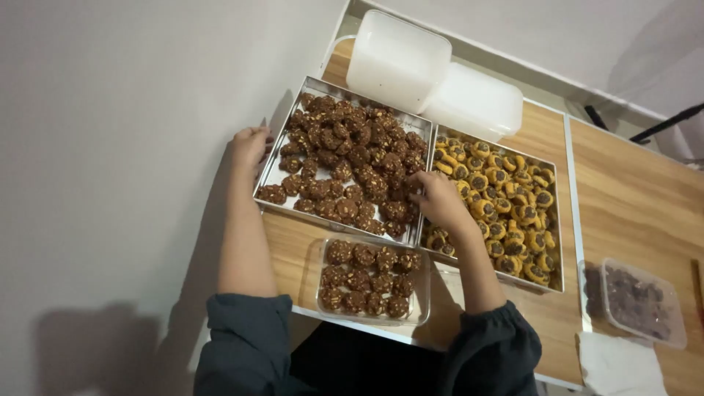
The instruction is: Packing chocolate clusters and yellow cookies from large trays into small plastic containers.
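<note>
A metal tray (273, 173) full of dark brown nut-studded cookies (352, 150) lies on the wooden table. My left hand (251, 143) grips the tray's left rim. My right hand (435, 196) reaches over the tray's right side, fingers closed on or touching a brown cookie there; the grasp is partly hidden. In front of me a clear plastic box (423, 293) holds several of the same brown cookies (367, 279) in rows. A second metal tray (559, 220) to the right carries yellow cookies with dark centres (506, 205).
Two white plastic containers (396, 59) (477, 99) stand behind the trays. At the right, a small clear lidded box of dark pieces (642, 301) and a white napkin (620, 363). A white wall lies to the left; a second wooden table surface (638, 183) extends right.
</note>
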